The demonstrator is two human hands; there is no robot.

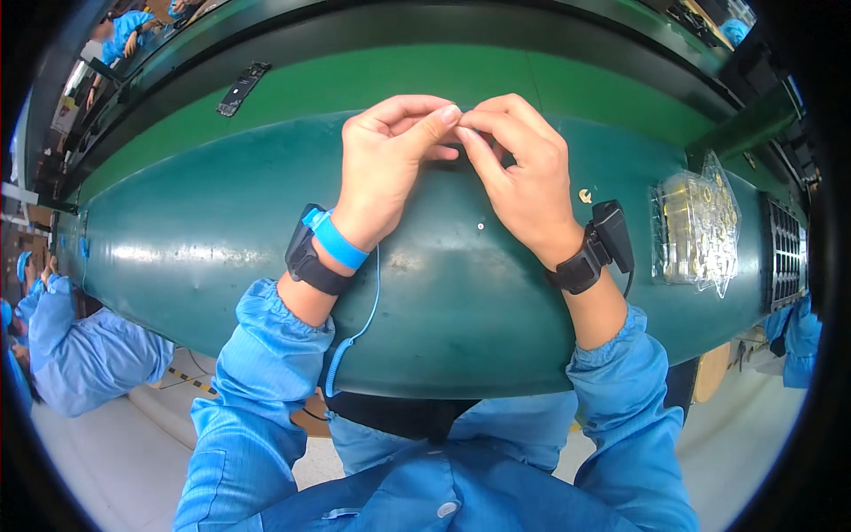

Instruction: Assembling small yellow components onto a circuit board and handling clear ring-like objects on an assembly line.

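Note:
Above the far half of the green mat, my left hand (390,155) and my right hand (525,164) meet fingertip to fingertip. Both thumbs and forefingers are pinched together at one spot; whatever sits between them is too small or too hidden to name. On the mat beside my right wrist lies a small pale, hook-shaped piece (585,196). A tiny white round bit (480,226) rests between my forearms. A blue wrist strap (339,241) with a coiled cord circles my left wrist, and each wrist carries a black band with a dark box.
To the right stands a stack of clear plastic trays (696,229) with yellowish parts, and a black slotted rack (784,253) beyond it. A dark phone-like part (243,89) lies at the far left, before a dark raised ledge. Co-workers in blue (80,346) sit at the left.

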